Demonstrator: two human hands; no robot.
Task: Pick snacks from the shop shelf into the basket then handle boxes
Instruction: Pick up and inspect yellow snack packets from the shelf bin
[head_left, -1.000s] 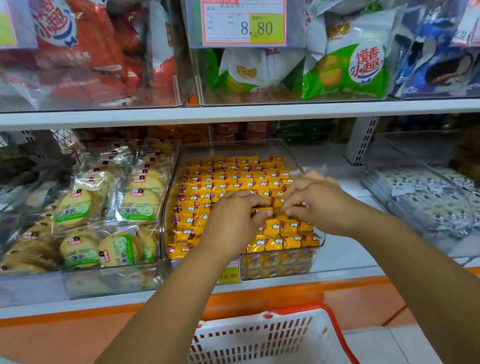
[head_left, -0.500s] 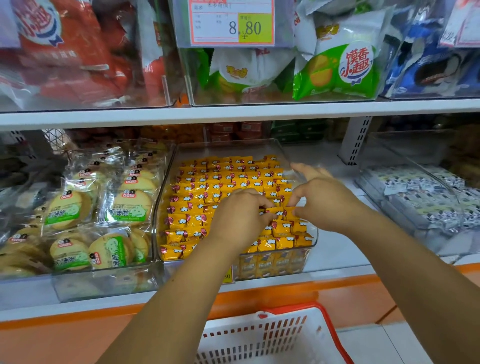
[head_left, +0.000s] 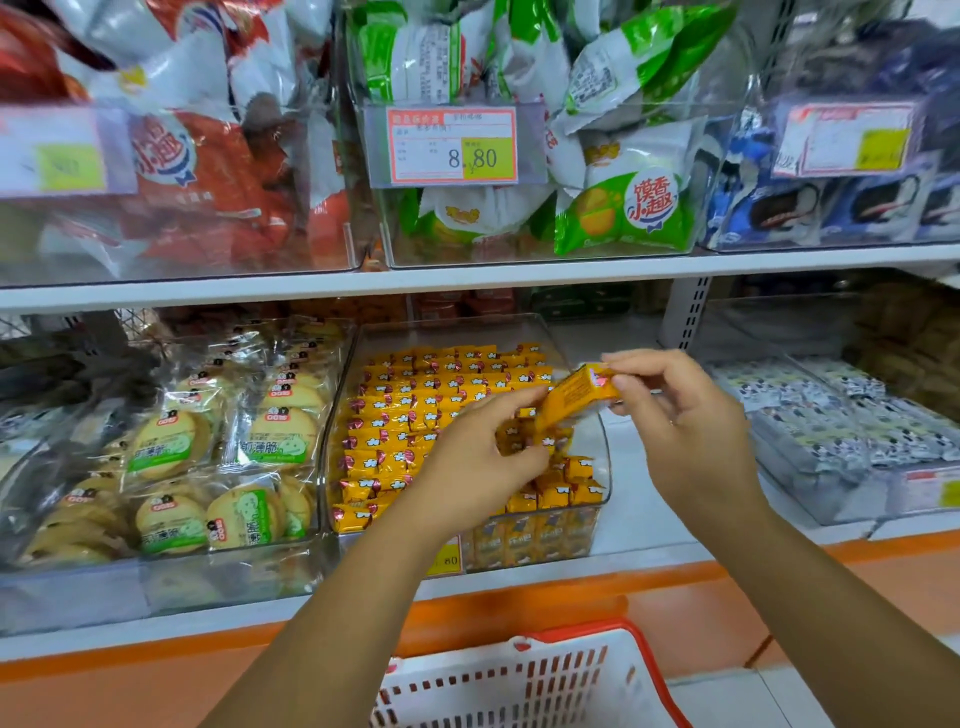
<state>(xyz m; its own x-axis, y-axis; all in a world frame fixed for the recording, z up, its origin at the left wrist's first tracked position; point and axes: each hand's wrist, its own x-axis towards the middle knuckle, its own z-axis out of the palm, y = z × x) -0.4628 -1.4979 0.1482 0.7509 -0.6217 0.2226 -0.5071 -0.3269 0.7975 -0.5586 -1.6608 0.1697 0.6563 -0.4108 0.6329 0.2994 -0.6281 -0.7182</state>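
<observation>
Right hand (head_left: 691, 441) and left hand (head_left: 478, 462) have lifted a glossy oblong packet (head_left: 574, 397).

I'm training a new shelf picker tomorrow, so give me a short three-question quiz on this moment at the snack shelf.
1. True or false: the yellow packet pinched by the right hand lies in the white basket.
2. The price tag on the upper shelf, above the clear bin of yellow packets, reads: A) 8.80 B) 5.50 C) 12.00
3. Fill in: the clear bags left of that bin hold round, pale ____.

Key: 1 false, it is held up above the bin; 2 A; 3 biscuits.
</observation>
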